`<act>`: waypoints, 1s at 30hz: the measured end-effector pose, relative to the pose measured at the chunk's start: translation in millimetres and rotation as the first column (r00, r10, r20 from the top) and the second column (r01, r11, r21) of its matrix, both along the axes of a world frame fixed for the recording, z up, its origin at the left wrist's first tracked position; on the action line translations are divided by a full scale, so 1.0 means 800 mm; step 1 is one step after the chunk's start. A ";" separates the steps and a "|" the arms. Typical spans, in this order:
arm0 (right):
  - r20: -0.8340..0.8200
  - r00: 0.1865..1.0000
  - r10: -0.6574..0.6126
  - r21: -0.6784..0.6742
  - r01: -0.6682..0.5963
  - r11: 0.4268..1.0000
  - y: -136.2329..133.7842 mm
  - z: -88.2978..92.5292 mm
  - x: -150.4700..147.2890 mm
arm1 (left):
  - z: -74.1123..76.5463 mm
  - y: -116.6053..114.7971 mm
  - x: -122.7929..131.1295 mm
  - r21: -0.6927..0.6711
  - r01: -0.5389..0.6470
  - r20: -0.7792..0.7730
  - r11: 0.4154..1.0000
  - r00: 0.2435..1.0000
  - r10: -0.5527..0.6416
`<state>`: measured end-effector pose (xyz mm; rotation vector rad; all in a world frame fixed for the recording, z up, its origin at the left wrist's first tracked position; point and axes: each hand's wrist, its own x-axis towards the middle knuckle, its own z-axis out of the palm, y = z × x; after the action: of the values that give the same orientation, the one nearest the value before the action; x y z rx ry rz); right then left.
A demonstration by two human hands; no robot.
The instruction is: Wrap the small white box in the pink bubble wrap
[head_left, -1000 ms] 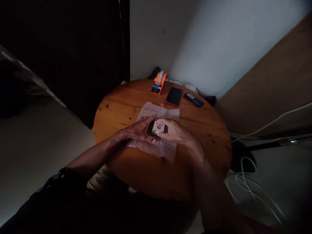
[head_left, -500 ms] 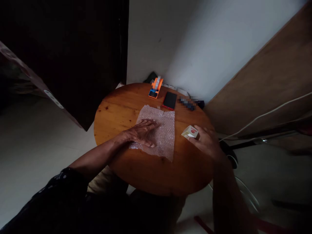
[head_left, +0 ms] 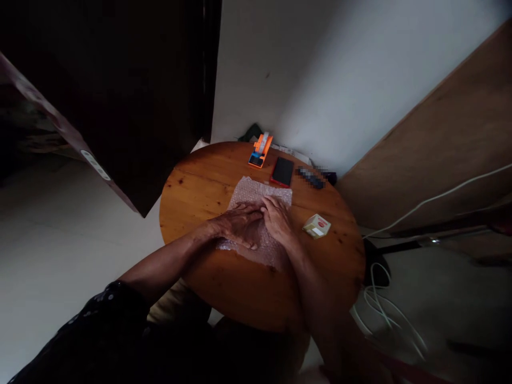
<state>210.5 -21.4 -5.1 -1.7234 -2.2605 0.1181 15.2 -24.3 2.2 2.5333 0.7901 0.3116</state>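
Light, even pressure should best flatten the bubble wrap (head_left: 250, 186) on the worktop (head_left: 192, 194), where left hand (head_left: 239, 225) and right hand (head_left: 277, 220) lie open, apparently gripping nothing, the small box (head_left: 317, 226) apart at right.

Whitish dotted bubble wrap (head_left: 266, 245), pale red-marked box (head_left: 317, 226), orange-blue tape dispenser (head_left: 261, 151), brown table (head_left: 200, 184)

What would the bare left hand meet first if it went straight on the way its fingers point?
Most likely the bare right hand, just ahead of the bare left hand, over the clear plastic bubble-wrap sheet. Depth is unclear there, so they may be touching.
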 end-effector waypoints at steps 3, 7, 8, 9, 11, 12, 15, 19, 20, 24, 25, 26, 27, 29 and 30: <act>-0.009 0.999 0.039 0.029 -0.039 0.999 -0.001 -0.011 0.011 | -0.003 0.000 0.002 0.021 -0.004 0.016 1.000 1.000 0.004; -0.023 1.000 0.018 0.029 -0.017 0.999 -0.002 -0.012 0.013 | -0.004 0.002 0.003 0.095 -0.157 0.081 0.983 0.985 0.149; -0.024 1.000 0.003 0.035 -0.002 0.999 -0.002 -0.012 0.013 | -0.003 0.002 0.002 0.111 -0.208 0.082 0.972 0.976 0.200; -0.024 1.000 -0.016 0.042 0.017 0.999 -0.002 -0.011 0.013 | -0.003 0.003 0.000 0.122 -0.251 0.069 0.960 0.967 0.244; -0.015 0.997 -0.074 0.048 0.075 0.996 -0.003 -0.008 0.013 | -0.001 0.004 -0.004 0.133 -0.300 0.012 0.944 0.953 0.302; -0.005 0.994 -0.105 0.038 0.106 0.994 -0.004 -0.006 0.014 | -0.001 0.004 -0.005 0.135 -0.313 -0.023 0.940 0.947 0.319; 0.032 0.986 -0.164 -0.035 0.165 0.986 -0.005 0.000 0.016 | 0.002 0.003 -0.006 0.145 -0.349 -0.093 0.926 0.927 0.364; 0.054 0.979 -0.198 -0.063 0.201 0.978 -0.006 0.002 0.015 | 0.005 0.001 -0.004 0.161 -0.379 -0.110 0.911 0.911 0.398; 0.050 0.977 -0.206 -0.056 0.209 0.976 -0.007 0.002 0.014 | 0.006 0.001 -0.004 0.163 -0.379 -0.111 0.911 0.910 0.398; 0.016 0.974 -0.225 -0.028 0.226 0.974 -0.005 0.004 0.013 | 0.006 0.005 -0.008 0.149 -0.370 -0.126 0.917 0.913 0.389; 0.011 0.973 -0.229 -0.026 0.230 0.973 -0.005 0.005 0.014 | 0.005 0.006 -0.009 0.143 -0.374 -0.129 0.916 0.911 0.392; 0.009 0.973 -0.229 -0.025 0.229 0.973 -0.005 0.006 0.014 | 0.004 0.007 -0.010 0.140 -0.379 -0.128 0.915 0.909 0.397; 0.011 0.974 -0.224 -0.024 0.225 0.974 -0.004 0.007 0.015 | 0.002 0.009 -0.011 0.140 -0.385 -0.124 0.912 0.907 0.402; 0.026 0.977 -0.210 -0.017 0.210 0.977 -0.004 0.008 0.017 | -0.002 0.012 -0.013 0.144 -0.391 -0.100 0.909 0.908 0.407; 0.037 0.978 -0.204 -0.013 0.205 0.979 -0.004 0.008 0.017 | -0.003 0.014 -0.014 0.142 -0.389 -0.081 0.910 0.912 0.402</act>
<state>224.5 -24.4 1.3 -1.9690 -2.0956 0.0633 3.9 -13.5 -0.6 2.5020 1.3737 0.3650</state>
